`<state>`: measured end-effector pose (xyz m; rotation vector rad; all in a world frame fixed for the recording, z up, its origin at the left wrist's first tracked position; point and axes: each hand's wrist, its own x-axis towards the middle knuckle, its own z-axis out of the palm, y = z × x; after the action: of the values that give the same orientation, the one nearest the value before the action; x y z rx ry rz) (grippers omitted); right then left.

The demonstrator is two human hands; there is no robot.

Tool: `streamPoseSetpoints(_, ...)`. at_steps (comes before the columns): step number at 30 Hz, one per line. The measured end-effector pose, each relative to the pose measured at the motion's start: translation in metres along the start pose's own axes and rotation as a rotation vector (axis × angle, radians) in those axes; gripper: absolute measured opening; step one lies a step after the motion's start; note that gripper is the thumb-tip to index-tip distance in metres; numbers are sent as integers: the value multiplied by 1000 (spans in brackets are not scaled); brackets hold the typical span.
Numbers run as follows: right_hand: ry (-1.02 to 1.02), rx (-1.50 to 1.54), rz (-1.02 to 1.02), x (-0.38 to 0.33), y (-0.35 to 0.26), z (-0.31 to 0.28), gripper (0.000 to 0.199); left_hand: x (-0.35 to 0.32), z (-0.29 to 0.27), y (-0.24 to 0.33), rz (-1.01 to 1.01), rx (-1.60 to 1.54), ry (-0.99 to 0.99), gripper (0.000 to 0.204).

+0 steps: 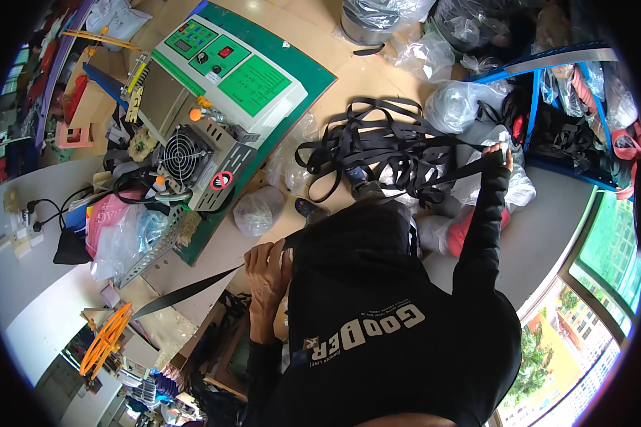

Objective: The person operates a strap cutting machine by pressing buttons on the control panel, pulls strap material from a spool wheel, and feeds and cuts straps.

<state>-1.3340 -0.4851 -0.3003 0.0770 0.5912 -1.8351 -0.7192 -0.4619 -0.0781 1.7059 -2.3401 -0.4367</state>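
Note:
My left hand (pixel 266 276) is closed near my body's left side, its fingers curled round a flat black webbing strap (pixel 192 289). From that hand the strap stretches left and down toward an orange spoked reel (pixel 105 340). Far out to the right, at the end of my extended arm, my right hand (pixel 503 154) is closed on black strap too, with a small pale thing at its fingers that I cannot make out. A band of strap slants from it down to my lap. Beyond my knees lies a loose, tangled heap of black webbing (pixel 377 146).
A white and green control machine (pixel 242 71) with a metal fan unit (pixel 185 153) stands on a green-topped table (pixel 313 71) ahead left. Clear plastic bags (pixel 456 103) crowd the floor ahead right, beside a blue-framed rack (pixel 534 107). A window (pixel 584 285) borders the right.

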Motion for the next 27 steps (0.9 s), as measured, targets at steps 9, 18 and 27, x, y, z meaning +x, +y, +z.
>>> streamPoseSetpoints(9, -27, 13, 7, 20, 9, 6, 37, -2, 4, -4, -33, -8, -8, 22)
streamPoseSetpoints(18, 30, 62, 111, 33, 28, 17, 42, -7, 7, -9, -75, -24, 4, 21)
streamPoseSetpoints(27, -92, 99, 125, 53, 37, 14, 49, -10, 5, -8, -100, -29, 14, 22)
